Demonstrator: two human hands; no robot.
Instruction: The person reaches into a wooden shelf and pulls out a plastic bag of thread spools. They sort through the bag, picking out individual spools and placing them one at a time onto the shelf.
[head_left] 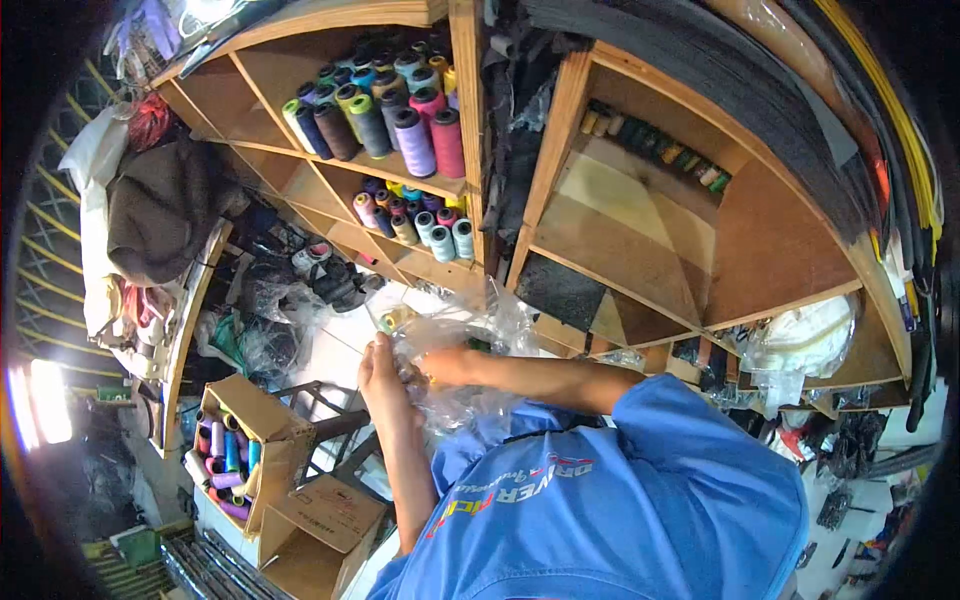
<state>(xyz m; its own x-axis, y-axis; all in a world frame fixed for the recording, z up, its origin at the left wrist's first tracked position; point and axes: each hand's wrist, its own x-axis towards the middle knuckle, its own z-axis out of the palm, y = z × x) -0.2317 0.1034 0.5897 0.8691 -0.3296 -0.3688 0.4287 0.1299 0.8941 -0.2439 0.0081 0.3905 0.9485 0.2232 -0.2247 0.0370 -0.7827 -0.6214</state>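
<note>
A crumpled clear plastic bag (470, 340) is in front of my chest. My left hand (381, 375) is closed on the bag's left side, its fingers gathered around the film. From the right, my right hand (445, 366) reaches across into the folds of the bag, and its fingers are hidden by plastic and by the left hand. A pale yellowish thread spool (398, 319) shows just beyond my left fingertips, at the edge of the bag.
Wooden shelves (465, 100) ahead hold several colored thread cones (413, 140). More spools fill a cardboard box (275, 425) at lower left, beside an open carton (310, 535). Dark fabric (160, 210) hangs at left. A white bundle in plastic (808, 340) sits at right.
</note>
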